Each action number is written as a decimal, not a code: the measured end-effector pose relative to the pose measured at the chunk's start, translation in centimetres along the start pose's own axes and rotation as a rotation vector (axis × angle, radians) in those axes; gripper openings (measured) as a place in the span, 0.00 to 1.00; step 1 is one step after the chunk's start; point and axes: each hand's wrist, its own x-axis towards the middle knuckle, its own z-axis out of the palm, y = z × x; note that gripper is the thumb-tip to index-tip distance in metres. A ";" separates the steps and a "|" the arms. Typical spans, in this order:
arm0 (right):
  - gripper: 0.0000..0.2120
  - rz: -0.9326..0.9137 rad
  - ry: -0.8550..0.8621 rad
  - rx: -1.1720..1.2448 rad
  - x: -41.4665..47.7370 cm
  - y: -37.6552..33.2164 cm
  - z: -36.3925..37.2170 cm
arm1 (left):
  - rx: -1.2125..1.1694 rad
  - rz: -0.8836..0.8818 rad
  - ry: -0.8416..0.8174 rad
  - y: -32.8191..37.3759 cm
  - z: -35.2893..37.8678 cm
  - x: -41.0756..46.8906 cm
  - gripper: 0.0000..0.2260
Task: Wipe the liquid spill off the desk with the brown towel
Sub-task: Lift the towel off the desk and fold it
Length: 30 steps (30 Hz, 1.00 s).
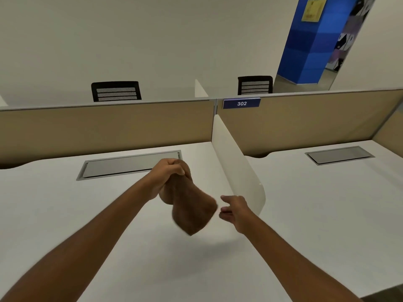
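My left hand is raised above the white desk and grips the top of the brown towel, which hangs down bunched and blurred by motion. My right hand is just to the right of the towel's lower end, fingers apart and pointing toward it, holding nothing. A faint shadow lies on the desk under the towel. I cannot make out any liquid spill on the desk surface.
A white divider panel stands right of my hands, between this desk and the neighbouring desk. A grey cable hatch sits behind my left hand. Tan partition walls close the back; a sign reads 302.
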 end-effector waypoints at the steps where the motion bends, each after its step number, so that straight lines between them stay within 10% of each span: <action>1: 0.20 -0.023 0.008 -0.072 0.1 -0.3 0.2 | 0.009 0.018 -0.034 0.3 -0.1 0.0 0.08; 7: 0.38 -0.578 -0.437 -0.502 -0.2 -3.8 1.9 | 0.116 0.011 -0.183 2.2 -0.1 -0.3 0.02; 10: 0.21 -0.642 -0.650 -0.700 -0.8 -4.8 2.3 | 0.107 0.032 -0.196 2.9 -0.1 -0.5 0.07; 14: 0.10 -0.653 -0.619 -0.622 -0.9 -4.2 2.2 | 0.091 0.059 -0.151 3.3 -0.5 -0.6 0.06; 19: 0.31 -0.606 -0.615 -0.405 -1.1 -2.8 2.0 | 0.084 0.090 -0.113 3.4 -0.5 -0.4 0.06; 24: 0.08 -0.718 -0.336 -0.377 -0.8 -2.9 3.0 | 0.156 0.094 -0.112 3.3 -0.3 0.2 0.04; 30: 0.05 -0.680 -0.231 -0.323 -0.6 -5.9 1.2 | 0.346 0.073 -0.050 1.9 -1.7 0.9 0.06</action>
